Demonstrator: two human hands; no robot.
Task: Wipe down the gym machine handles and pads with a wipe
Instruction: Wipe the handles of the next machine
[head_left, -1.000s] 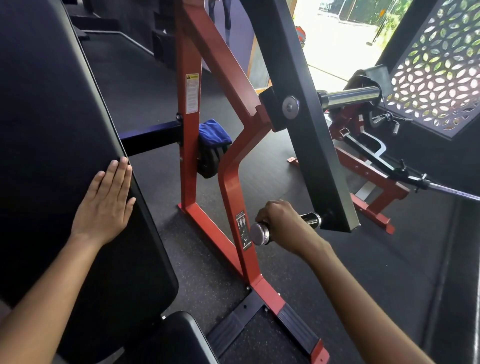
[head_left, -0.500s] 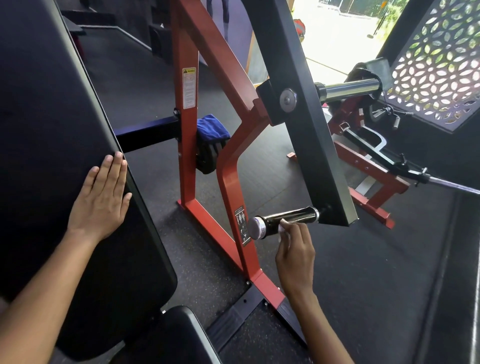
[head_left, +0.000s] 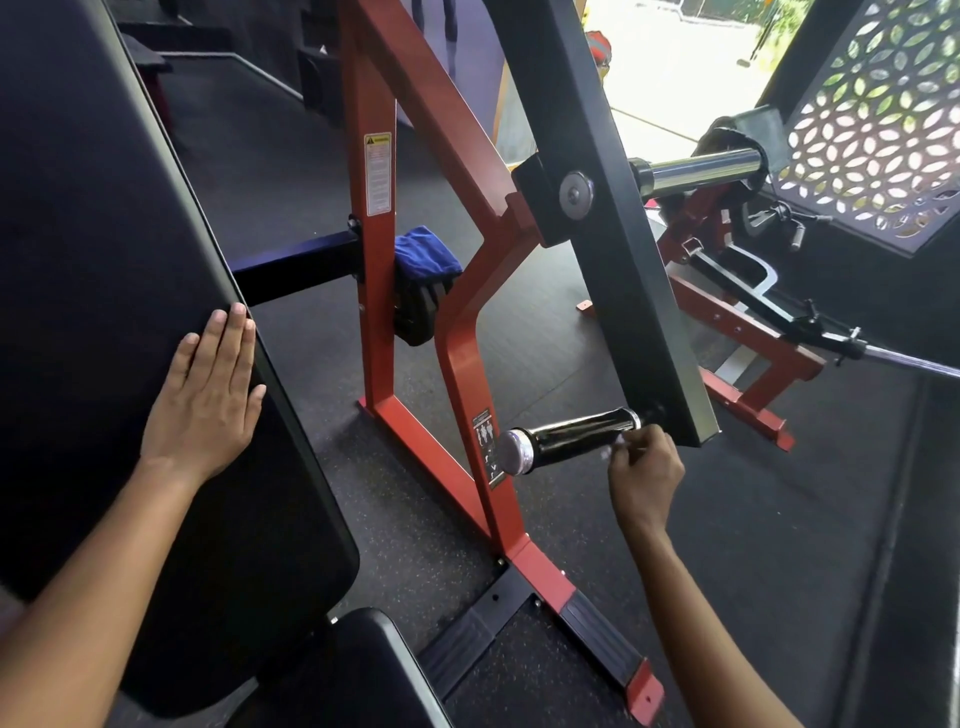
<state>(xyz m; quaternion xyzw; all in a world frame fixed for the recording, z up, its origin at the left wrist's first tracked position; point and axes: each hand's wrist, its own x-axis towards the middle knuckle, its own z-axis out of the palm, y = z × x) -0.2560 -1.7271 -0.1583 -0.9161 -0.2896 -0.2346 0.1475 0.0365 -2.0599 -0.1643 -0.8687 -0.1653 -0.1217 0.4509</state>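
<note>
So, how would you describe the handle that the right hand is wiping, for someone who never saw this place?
Find the red frame of the machine, then the wide black arm slanting down across it. The handle sticks out sideways from that arm's lower end, beside the right hand. Unlike the bare chrome peg higher up, it is glossy black with a silver end cap.

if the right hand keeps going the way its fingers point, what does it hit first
Most likely the inner end of the black handle: the right hand, pinching a small white wipe, points up at it. Depth is unclear.
</note>
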